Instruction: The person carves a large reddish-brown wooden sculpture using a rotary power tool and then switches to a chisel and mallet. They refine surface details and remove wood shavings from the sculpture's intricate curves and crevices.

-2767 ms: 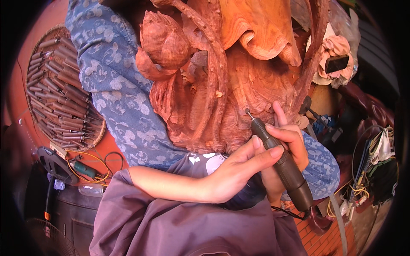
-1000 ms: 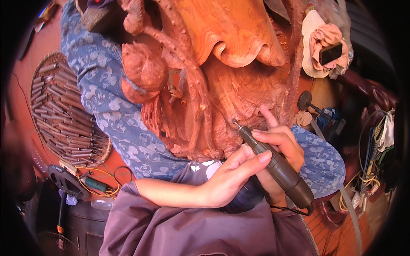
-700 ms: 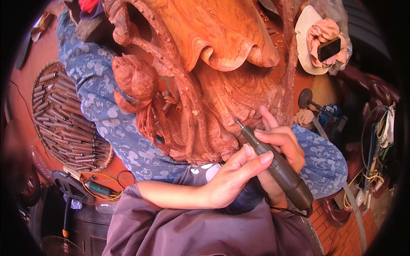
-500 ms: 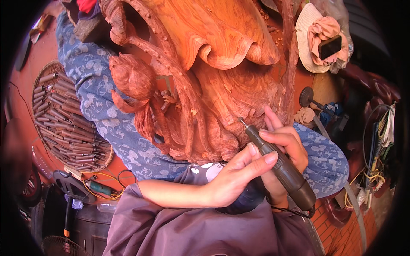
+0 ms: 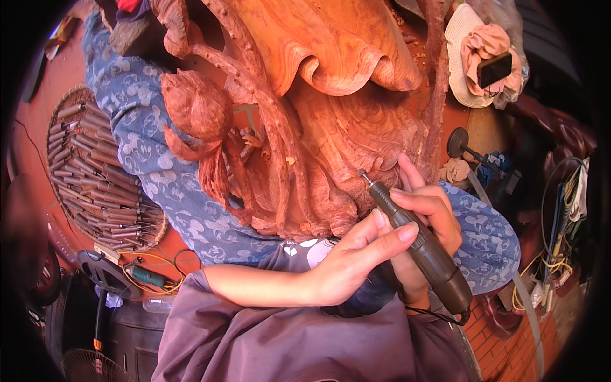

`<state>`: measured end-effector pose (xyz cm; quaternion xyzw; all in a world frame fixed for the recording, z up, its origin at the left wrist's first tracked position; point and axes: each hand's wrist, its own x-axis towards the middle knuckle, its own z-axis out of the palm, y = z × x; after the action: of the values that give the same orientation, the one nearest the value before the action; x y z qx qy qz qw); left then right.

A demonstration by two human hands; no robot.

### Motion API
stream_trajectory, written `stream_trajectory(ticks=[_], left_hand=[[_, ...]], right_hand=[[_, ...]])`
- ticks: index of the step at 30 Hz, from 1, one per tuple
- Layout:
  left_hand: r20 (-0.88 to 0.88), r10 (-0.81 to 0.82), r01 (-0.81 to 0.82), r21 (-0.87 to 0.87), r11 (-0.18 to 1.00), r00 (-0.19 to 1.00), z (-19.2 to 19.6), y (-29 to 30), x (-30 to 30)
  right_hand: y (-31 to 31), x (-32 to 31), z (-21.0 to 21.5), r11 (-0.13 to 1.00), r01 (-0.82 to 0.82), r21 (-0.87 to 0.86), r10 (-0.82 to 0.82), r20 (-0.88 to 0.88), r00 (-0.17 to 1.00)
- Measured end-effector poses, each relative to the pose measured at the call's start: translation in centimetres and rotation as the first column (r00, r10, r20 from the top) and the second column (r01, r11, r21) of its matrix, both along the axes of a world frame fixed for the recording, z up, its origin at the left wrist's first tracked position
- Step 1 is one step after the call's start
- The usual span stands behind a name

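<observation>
Both hands are closed around a dark handheld rotary carving tool (image 5: 433, 264), which slants up and to the left. My left hand (image 5: 350, 258) reaches in from the left, its thumb lying along the tool's body and its fingers partly hidden behind it. From the far side, my right hand (image 5: 436, 213) grips the front part, with one fingertip on the body and other fingers stretched toward the wood. The tool's small round bit (image 5: 363, 172) is at the lower part of a reddish carved wood piece (image 5: 356, 137); whether it touches is unclear. Left of it rises a carved bud (image 5: 196, 105).
A round woven basket (image 5: 63, 191) of wood-handled chisels sits at left. Below it are a green power tool (image 5: 145, 275) and an orange cord. A straw hat (image 5: 459, 60) with cloth and a phone (image 5: 494, 70) lies at upper right. A black cable (image 5: 439, 315) trails from the tool.
Both hands keep the same grip. The wood sits slightly higher in the picture, and the tool and its bit have shifted a little up and right.
</observation>
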<state>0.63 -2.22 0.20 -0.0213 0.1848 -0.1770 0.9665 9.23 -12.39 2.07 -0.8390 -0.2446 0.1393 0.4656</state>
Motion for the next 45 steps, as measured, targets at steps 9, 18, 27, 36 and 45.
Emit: stream_trajectory(ticks=[9, 18, 27, 36, 45], left_hand=[[-0.023, -0.003, 0.004, 0.039, 0.999, 1.000, 0.0, -0.1, -0.2], [0.019, 0.008, -0.009, 0.028, 1.000, 1.000, -0.2, -0.4, 0.2], [0.012, -0.005, 0.005, 0.000, 1.000, 1.000, -0.1, -0.2, 0.1], [0.033, 0.020, -0.022, 0.065, 0.998, 0.999, -0.2, -0.8, 0.2], [0.056, 0.049, -0.054, 0.082, 0.995, 0.997, -0.2, -0.9, 0.5]], right_hand=[[0.2, 0.0, 0.1, 1.000, -0.016, 0.008, 0.016, -0.030, 0.999], [0.0, -0.1, 0.0, 1.000, 0.009, -0.004, -0.009, -0.001, 1.000], [-0.2, 0.0, 0.0, 1.000, 0.008, 0.015, -0.007, -0.039, 0.999], [-0.4, -0.4, -0.1, 0.999, 0.039, -0.009, -0.039, -0.049, 0.998], [-0.5, -0.5, 0.0, 0.998, 0.063, -0.025, -0.065, -0.068, 0.996]])
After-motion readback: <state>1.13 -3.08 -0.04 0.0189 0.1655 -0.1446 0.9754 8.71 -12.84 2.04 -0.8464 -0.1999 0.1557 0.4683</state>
